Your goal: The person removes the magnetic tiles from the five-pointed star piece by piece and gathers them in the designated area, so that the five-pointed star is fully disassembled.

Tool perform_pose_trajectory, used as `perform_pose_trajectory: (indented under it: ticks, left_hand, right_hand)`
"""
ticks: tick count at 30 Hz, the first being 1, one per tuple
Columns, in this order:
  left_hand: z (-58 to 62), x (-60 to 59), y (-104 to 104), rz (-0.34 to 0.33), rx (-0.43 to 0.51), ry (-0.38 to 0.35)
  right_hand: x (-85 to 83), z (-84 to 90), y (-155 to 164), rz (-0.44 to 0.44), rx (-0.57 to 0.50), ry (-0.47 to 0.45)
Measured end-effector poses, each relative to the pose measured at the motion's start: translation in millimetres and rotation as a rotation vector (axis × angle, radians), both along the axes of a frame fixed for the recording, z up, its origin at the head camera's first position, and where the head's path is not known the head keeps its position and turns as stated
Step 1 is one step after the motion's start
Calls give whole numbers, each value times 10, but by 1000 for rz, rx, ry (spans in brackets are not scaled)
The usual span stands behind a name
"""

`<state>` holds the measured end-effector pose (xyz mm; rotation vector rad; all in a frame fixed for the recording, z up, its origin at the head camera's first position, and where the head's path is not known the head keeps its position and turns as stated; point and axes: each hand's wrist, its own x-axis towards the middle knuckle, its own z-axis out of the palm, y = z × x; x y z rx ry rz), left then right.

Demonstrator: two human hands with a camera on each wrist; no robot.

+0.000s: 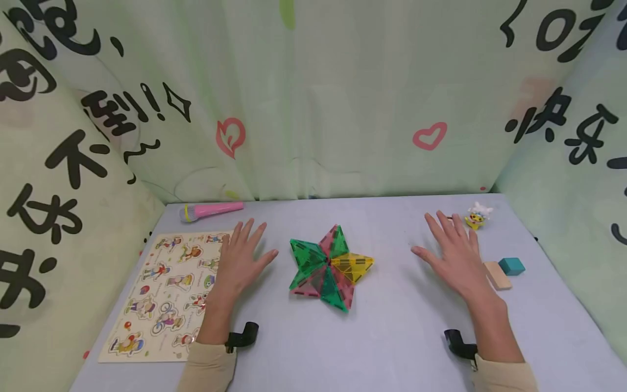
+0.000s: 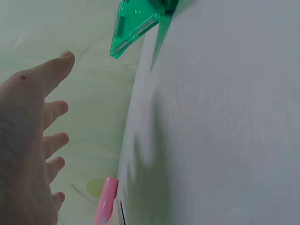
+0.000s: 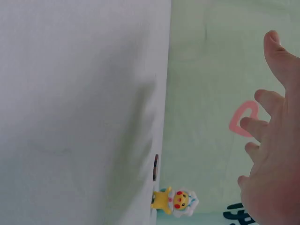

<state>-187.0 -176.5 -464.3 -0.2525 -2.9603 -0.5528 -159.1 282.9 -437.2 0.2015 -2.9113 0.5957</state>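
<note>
A star-shaped build of translucent magnetic tiles (image 1: 333,267), in green, pink and yellow, lies on the table between the two hands. The left hand (image 1: 242,261) is held with fingers spread over the right edge of a sticker-like picture board (image 1: 157,288), holding nothing. On the other side, the right hand (image 1: 453,258) also has its fingers spread and holds nothing, beside a wooden block (image 1: 497,276). Both wrist views show a hand's shadow on the table, and a green tile corner (image 2: 138,23) appears in the left wrist view.
A pink toy microphone (image 1: 213,210) lies at the back left. At the back right stands a small yellow figurine with a white top (image 1: 477,215). A teal block (image 1: 511,265) sits by the wooden one. Printed curtains (image 1: 333,109) surround the table (image 1: 382,348).
</note>
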Motion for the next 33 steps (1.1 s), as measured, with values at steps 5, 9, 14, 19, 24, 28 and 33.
perform_pose_trajectory:
  ticks: [5, 9, 14, 19, 24, 28, 33]
  left_hand:
    - [22, -3, 98, -29, -5, 18]
    - [22, -27, 191, -59, 2, 36]
    - [24, -53, 310, -94, 5, 56]
    - [24, -65, 437, -122, -4, 53]
    - [23, -64, 550, -137, -3, 46]
    - [13, -60, 638, -150, 8, 21]
    - [-14, -61, 755, -155, 22, -3]
  right_hand:
    - [-45, -1, -70, 22, -30, 8]
    - [-63, -21, -130, 38, -47, -8]
    - [-100, -39, -233, 52, -60, -38]
    - [-167, -50, -360, 75, -79, -88]
    - [-241, -94, -494, 99, -106, -136]
    - [-271, -123, -607, 113, -139, -186]
    - [-281, -132, -745, 138, -185, -234]
